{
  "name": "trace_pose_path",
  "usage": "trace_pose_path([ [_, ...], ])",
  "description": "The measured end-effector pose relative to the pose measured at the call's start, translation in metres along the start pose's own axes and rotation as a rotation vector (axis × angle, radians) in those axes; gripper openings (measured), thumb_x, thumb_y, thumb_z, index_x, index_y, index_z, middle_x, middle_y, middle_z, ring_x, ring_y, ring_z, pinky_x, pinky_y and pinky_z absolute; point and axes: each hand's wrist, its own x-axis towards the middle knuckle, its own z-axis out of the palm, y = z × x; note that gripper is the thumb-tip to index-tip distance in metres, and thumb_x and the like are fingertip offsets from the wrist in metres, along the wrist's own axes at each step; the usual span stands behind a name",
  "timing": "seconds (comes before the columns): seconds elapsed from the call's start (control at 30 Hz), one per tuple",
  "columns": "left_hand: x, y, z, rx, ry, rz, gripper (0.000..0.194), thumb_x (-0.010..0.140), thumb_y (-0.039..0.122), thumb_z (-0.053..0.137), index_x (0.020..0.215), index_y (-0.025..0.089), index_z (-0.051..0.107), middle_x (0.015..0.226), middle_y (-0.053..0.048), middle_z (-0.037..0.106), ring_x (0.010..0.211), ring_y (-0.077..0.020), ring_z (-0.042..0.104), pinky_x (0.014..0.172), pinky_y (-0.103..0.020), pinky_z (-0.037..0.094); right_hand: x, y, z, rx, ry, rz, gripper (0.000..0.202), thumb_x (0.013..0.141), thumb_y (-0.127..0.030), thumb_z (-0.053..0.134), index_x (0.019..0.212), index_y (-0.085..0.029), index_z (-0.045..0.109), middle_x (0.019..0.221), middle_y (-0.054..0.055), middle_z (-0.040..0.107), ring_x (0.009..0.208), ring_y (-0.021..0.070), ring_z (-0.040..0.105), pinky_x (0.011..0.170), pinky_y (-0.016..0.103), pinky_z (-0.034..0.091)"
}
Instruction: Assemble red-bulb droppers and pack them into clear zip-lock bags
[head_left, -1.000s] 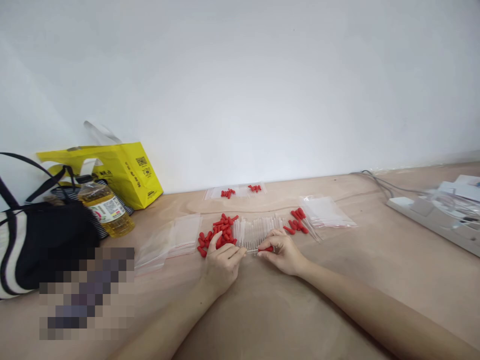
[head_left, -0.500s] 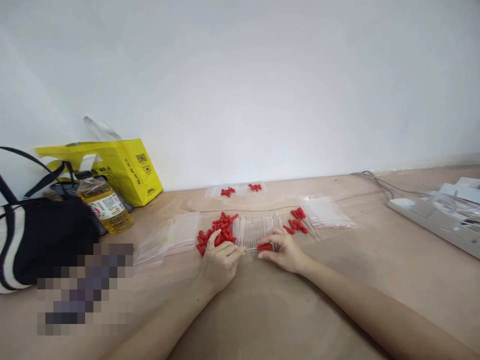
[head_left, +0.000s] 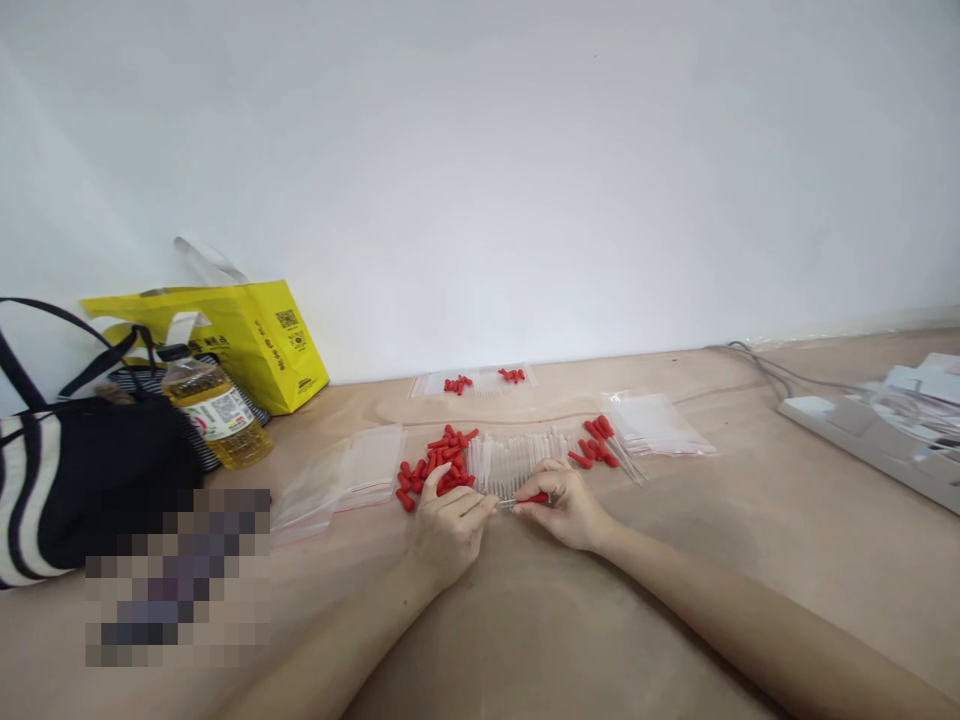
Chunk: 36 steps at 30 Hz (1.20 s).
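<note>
My left hand [head_left: 450, 525] is closed, pinching one end of a thin glass dropper tube [head_left: 505, 504]. My right hand [head_left: 566, 508] grips a red rubber bulb [head_left: 534, 498] at the tube's other end; fingers partly cover the join, so how far the bulb sits on it cannot be told. Just beyond both hands lies a row of clear glass tubes [head_left: 517, 460]. A heap of loose red bulbs [head_left: 442, 455] is by my left fingers. Several droppers with red bulbs fitted [head_left: 604, 430] lie right of the row, beside more red bulbs [head_left: 581, 460].
Clear zip bags lie to the left [head_left: 367, 470] and right [head_left: 660, 425]. Farther back is a bag with red-bulbed droppers [head_left: 472, 382]. An oil bottle [head_left: 217, 410], yellow bag [head_left: 277, 350] and black bag [head_left: 112, 480] stand left; a power strip [head_left: 862, 440] lies right.
My right fingers have closed in around the red bulb, covering more of it, and moved slightly toward my left hand. The whole view has shifted slightly.
</note>
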Motion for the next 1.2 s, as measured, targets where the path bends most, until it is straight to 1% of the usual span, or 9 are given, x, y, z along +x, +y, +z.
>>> trace_pose_path([
  [0.13,0.001,-0.001,0.0,0.012,0.013,0.014,0.019,0.081,0.015,0.045,0.083,0.023,0.062,0.064,0.004,0.066,0.062,-0.0112,0.059,0.094,-0.043,0.027,0.0,0.0,-0.003,0.007,-0.027,0.024,0.004,0.068,-0.023,0.066,0.071,-0.021,0.067,0.065,0.001,0.061,0.068,0.015,0.053,0.078,0.037,0.035],
  [0.23,0.003,0.0,-0.001,0.018,0.038,-0.018,0.016,0.081,0.017,0.047,0.083,0.022,0.063,0.065,0.004,0.067,0.063,-0.0121,0.059,0.094,-0.044,0.027,0.0,0.003,-0.005,0.11,0.003,0.112,0.025,0.063,-0.029,0.07,0.086,-0.021,0.064,0.071,0.003,0.064,0.074,0.0171,0.055,0.081,0.039,0.036],
  [0.43,0.007,0.009,-0.003,-0.069,0.061,-0.105,0.015,0.08,0.018,0.048,0.084,0.021,0.062,0.064,0.003,0.067,0.06,-0.0117,0.058,0.089,-0.04,0.031,0.002,-0.009,0.003,0.587,0.043,0.349,0.033,0.059,-0.041,0.07,0.076,-0.017,0.056,0.063,-0.001,0.058,0.053,0.0097,0.049,0.054,0.024,0.04],
  [0.63,0.007,0.012,-0.002,-0.193,0.025,-0.095,0.012,0.08,0.019,0.05,0.082,0.021,0.062,0.067,0.003,0.066,0.064,-0.0117,0.058,0.086,-0.037,0.034,0.007,-0.029,0.016,0.692,0.069,0.324,0.033,0.067,-0.046,0.06,0.082,-0.017,0.057,0.071,0.001,0.06,0.066,0.0123,0.054,0.066,0.027,0.042],
  [0.7,0.005,0.009,0.0,-0.213,-0.006,-0.094,0.012,0.078,0.022,0.052,0.087,0.021,0.061,0.073,0.001,0.067,0.072,-0.0138,0.058,0.086,-0.038,0.035,0.015,-0.021,0.002,0.596,0.092,0.326,0.037,0.068,-0.044,0.058,0.092,-0.017,0.056,0.068,0.0,0.06,0.064,0.0123,0.054,0.063,0.026,0.042],
  [0.8,0.003,0.003,0.002,-0.197,-0.058,-0.123,0.016,0.076,0.024,0.055,0.092,0.022,0.061,0.08,0.0,0.067,0.081,-0.0168,0.056,0.085,-0.039,0.036,0.031,0.006,-0.039,0.267,0.133,0.396,0.04,0.069,-0.038,0.057,0.102,-0.015,0.053,0.064,-0.001,0.059,0.056,0.0118,0.053,0.055,0.023,0.04],
  [0.9,0.003,0.0,0.004,-0.177,-0.127,-0.132,0.014,0.076,0.021,0.054,0.088,0.022,0.061,0.083,-0.001,0.065,0.084,-0.018,0.053,0.084,-0.039,0.037,0.039,0.035,-0.083,-0.358,0.13,0.552,0.015,0.071,-0.027,0.053,0.079,-0.016,0.058,0.067,0.001,0.061,0.06,0.0115,0.055,0.056,0.021,0.038],
  [0.97,0.003,0.0,0.004,-0.176,-0.151,-0.127,0.013,0.076,0.02,0.053,0.085,0.022,0.062,0.085,-0.002,0.064,0.085,-0.0183,0.052,0.084,-0.04,0.038,0.039,0.048,-0.1,-0.486,0.13,0.6,0.009,0.067,-0.022,0.055,0.064,-0.015,0.057,0.063,0.003,0.061,0.06,0.0135,0.054,0.055,0.022,0.036],
  [1.2,0.002,0.002,0.004,-0.171,-0.155,-0.134,0.012,0.076,0.019,0.053,0.079,0.023,0.064,0.086,-0.003,0.063,0.086,-0.0194,0.05,0.083,-0.042,0.039,0.033,0.061,-0.093,-0.622,0.078,0.622,0.009,0.068,-0.017,0.051,0.067,-0.015,0.059,0.069,0.005,0.062,0.064,0.0139,0.055,0.055,0.02,0.034],
])
